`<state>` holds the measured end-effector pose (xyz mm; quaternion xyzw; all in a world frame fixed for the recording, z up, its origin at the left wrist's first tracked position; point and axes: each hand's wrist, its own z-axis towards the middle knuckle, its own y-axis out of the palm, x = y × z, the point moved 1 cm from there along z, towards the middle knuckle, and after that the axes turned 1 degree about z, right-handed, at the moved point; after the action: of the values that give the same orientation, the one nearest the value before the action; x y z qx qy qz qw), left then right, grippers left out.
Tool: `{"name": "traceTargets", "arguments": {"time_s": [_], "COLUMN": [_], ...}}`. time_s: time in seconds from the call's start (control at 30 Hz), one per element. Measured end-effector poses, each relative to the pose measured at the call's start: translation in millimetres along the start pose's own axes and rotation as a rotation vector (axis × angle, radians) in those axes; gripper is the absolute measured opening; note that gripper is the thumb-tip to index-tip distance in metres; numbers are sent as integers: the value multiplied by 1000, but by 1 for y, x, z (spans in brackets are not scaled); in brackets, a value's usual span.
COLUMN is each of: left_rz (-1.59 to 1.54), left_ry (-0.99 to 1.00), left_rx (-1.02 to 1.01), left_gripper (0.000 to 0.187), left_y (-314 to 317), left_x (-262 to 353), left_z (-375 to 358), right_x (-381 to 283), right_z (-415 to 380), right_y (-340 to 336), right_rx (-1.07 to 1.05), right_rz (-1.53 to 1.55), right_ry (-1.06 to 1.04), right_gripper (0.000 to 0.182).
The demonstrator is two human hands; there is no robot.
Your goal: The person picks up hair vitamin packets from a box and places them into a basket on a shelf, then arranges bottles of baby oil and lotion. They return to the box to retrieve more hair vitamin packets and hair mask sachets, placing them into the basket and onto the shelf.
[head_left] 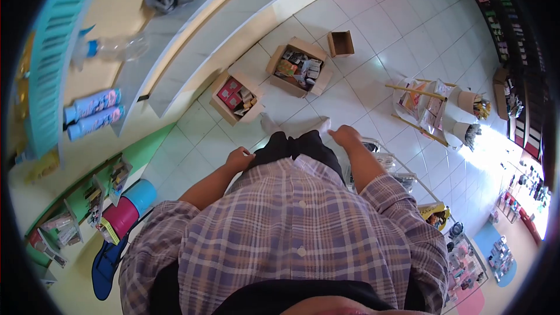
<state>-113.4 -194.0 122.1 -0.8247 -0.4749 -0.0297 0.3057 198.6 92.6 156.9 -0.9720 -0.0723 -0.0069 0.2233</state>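
Note:
My left hand (238, 158) hangs beside my dark trousers with its fingers loosely curled together, and nothing shows in it. On the other side my right hand (346, 136) is held a little out from my hip, its fingers also bent in and no object visible in them. Beyond my feet stands an open cardboard box (217, 107) with red packs and small cartons inside. Further off is a larger open box (274, 64) filled with mixed packaged goods. A small brown carton (340, 43) stands past it.
Grey wall shelves (216, 41) run along the left, above two blue spray cans (96, 114). A display stand (426, 108) with yellow poles is at right, near a wire rack (402, 169) by my right arm. Dark stocked shelving (507, 35) lines the far right.

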Motion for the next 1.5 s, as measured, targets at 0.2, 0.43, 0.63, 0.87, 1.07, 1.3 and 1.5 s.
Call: {"name": "traceTargets", "arguments": {"time_s": [0.2,0.43,0.63,0.87,1.07,1.3,1.5], "left_rz": [-43,22,-50,-202,-151,-79,-164], "left_ry": [237,203,334,377,408,458,157], "left_rx": [94,231,284,191,-179,-162,-467], "left_gripper": [32,33,30,28,30,30,29], "left_y": [29,53,64,75,87,93,107], "left_x": [56,105,135,155,126,132,138], "left_z": [78,294,434,495,514,516,504], "right_x": [-38,-66,-101,-113,-104,-104,-116], "right_z": [47,241,317,420,419,414,444], "right_y": [9,50,3,-27,-19,-16,19], "right_rx": [71,158,795,948,619,468,384], "right_rz": [-16,359,680,430,-70,-329,-364], "right_ry": [-153,-99,-323,-690,-556,-425,-375], "right_gripper": [69,64,34,28,25,31,27]}}
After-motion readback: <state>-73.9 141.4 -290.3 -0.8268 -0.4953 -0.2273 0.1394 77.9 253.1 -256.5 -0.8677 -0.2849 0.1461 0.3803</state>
